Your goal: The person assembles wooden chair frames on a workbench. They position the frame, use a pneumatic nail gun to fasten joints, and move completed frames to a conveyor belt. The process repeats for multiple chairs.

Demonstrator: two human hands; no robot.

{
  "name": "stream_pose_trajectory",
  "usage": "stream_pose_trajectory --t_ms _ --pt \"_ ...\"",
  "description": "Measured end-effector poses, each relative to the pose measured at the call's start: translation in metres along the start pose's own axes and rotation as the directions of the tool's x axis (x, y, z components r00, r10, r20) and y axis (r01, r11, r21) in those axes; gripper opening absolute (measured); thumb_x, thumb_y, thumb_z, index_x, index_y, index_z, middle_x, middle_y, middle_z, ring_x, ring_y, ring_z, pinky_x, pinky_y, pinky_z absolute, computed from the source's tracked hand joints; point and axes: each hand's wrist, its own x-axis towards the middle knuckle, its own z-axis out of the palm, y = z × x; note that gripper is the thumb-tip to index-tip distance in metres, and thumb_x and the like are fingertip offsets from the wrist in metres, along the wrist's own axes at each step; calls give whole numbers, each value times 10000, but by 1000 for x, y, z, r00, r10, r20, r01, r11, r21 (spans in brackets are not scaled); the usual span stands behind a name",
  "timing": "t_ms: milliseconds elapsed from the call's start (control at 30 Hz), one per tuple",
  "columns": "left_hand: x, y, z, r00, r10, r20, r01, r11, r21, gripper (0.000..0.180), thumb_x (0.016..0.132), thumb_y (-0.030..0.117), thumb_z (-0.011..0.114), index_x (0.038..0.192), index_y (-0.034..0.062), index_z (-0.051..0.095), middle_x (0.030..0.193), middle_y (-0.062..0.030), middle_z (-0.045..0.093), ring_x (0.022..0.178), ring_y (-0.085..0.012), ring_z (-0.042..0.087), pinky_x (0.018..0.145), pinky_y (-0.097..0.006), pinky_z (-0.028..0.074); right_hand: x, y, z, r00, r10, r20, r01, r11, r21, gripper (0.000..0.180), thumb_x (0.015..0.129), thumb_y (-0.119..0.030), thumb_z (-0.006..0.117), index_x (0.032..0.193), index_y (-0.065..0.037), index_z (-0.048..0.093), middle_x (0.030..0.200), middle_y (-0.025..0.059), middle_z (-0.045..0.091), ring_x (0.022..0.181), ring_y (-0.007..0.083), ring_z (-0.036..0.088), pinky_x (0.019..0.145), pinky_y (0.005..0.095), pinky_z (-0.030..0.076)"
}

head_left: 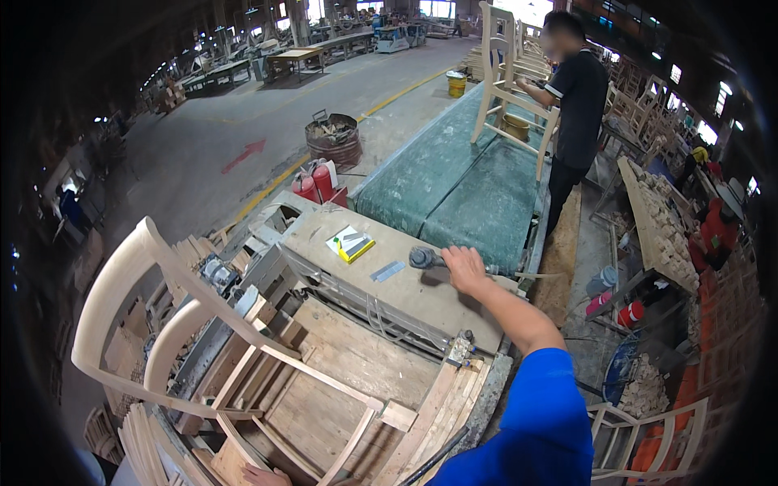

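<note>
One dark handheld tool (422, 257) is clasped in my right grip (465, 270), at the tan counter (438, 301), just beside a grey-blue strip (387, 271). My left grip (266, 476) shows only partly at the lower edge, near the pale wooden chair frame (217, 308); I cannot tell whether it clenches anything.

Cream chair frame (113, 287) and green conveyor belt (454, 186) on my remote feed.
I see whitish specks mottling the belt's green, vivid blue on the wearer's sleeve (539, 409), dark grey on the power tool (422, 257), red on the fire extinguishers (323, 181), bright yellow on the small box (355, 253), and, over the grey floor (186, 182), a yellow line (259, 198) and red arrow (245, 155).
</note>
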Motion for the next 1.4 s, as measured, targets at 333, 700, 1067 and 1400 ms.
stream_pose_trajectory --t_ms 333,700,1067,1400 --pt "-1 8 -1 996 -91 21 92 991 -97 814 881 300 699 1540 -29 351 1576 -233 378 1437 -396 391 1121 -544 403 -83 41 21 981 -48 187 8 978 207 211 879 -276 733 1038 -137 722 1000 115 663 1026 336 624 892 490 471" --pt "4 6 -10 988 -141 56 144 988 -46 915 851 195 778 1584 25 257 1669 -189 254 1533 -386 274 1149 -568 365 -194 -13 21 957 240 161 -287 733 617 384 1051 -271 500 1231 17 679 1154 255 697 1091 426 655 963 467 516" --pt "-3 -3 7 997 -6 -74 13 996 93 784 895 401 630 1531 -4 415 1570 -237 423 1385 -386 466 1051 -554 451 -173 -41 4 913 393 -111 -300 830 470 275 998 -251 601 1082 -12 707 993 193 708 916 411 664 845 502 508" --pt "6 3 32 999 -19 -43 22 996 86 778 915 377 612 1545 -19 384 1586 -261 391 1412 -408 439 1061 -578 424 -121 -276 58 829 -315 462 -19 811 585 570 967 -419 647 1375 -26 586 1237 227 670 1176 372 642 970 486 535"
